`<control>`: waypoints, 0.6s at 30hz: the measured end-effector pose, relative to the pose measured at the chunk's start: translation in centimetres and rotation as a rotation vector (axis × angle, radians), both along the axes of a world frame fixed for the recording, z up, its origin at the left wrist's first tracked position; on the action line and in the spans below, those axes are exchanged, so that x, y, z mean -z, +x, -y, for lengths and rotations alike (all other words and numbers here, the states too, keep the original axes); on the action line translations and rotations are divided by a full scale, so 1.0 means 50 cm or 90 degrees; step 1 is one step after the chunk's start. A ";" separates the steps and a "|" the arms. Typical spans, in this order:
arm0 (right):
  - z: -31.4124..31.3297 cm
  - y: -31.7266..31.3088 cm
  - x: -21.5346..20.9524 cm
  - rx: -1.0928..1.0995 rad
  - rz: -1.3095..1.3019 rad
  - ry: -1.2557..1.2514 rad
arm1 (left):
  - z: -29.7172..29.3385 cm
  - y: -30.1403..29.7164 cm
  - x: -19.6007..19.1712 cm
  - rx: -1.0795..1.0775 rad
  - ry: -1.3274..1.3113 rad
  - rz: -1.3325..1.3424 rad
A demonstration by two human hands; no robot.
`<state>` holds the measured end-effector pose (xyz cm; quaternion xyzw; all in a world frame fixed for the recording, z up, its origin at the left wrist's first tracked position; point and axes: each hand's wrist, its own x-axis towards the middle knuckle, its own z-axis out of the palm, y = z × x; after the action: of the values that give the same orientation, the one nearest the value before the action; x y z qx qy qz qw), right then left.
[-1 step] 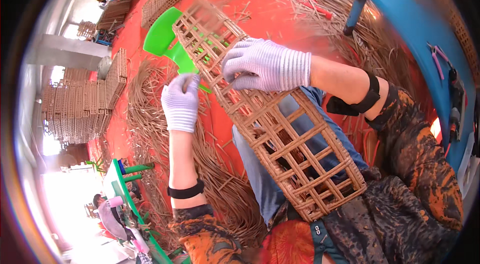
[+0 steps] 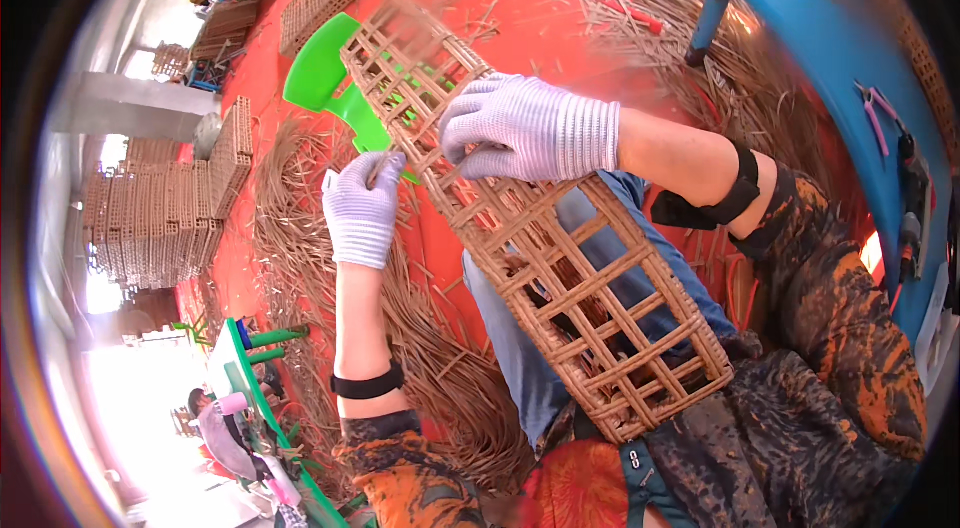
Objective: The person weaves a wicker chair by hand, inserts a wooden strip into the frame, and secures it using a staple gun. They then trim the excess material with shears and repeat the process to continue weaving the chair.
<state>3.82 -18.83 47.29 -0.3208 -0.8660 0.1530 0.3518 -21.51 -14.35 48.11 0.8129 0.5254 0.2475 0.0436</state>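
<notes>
Bracing a long brown woven-cane lattice basket (image 2: 595, 280) across the blue-jeaned lap (image 2: 505, 358), apparently for steadiness.
Its far end overlaps a bright green plastic seat (image 2: 318, 70) in view; the white-gloved right hand (image 2: 525, 128) curls closed over the weave, likely to check rolling; the white-gloved left hand (image 2: 365, 206), thumb and forefinger nearly meeting, is at its left edge, whether pinching anything I cannot tell.

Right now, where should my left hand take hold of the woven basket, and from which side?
I'd pinch the long left edge of the basket, coming from the left: that edge faces the left hand, and the open squares beside it leave fingertip room. The right hand already lies across the top.
</notes>
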 end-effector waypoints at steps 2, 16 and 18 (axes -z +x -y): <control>0.004 -0.007 -0.006 0.008 0.000 0.003 | 0.001 -0.007 -0.008 -0.009 -0.151 0.056; 0.014 -0.005 -0.014 0.027 0.026 -0.020 | -0.009 -0.028 -0.004 -0.073 -0.688 0.737; 0.012 0.003 -0.004 0.020 0.000 -0.008 | -0.014 -0.019 0.012 -0.085 -0.628 0.732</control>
<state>3.97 -19.45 47.48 -0.3362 -0.8600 0.1526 0.3521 -22.47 -13.67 47.51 0.4085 0.5181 0.3704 0.6539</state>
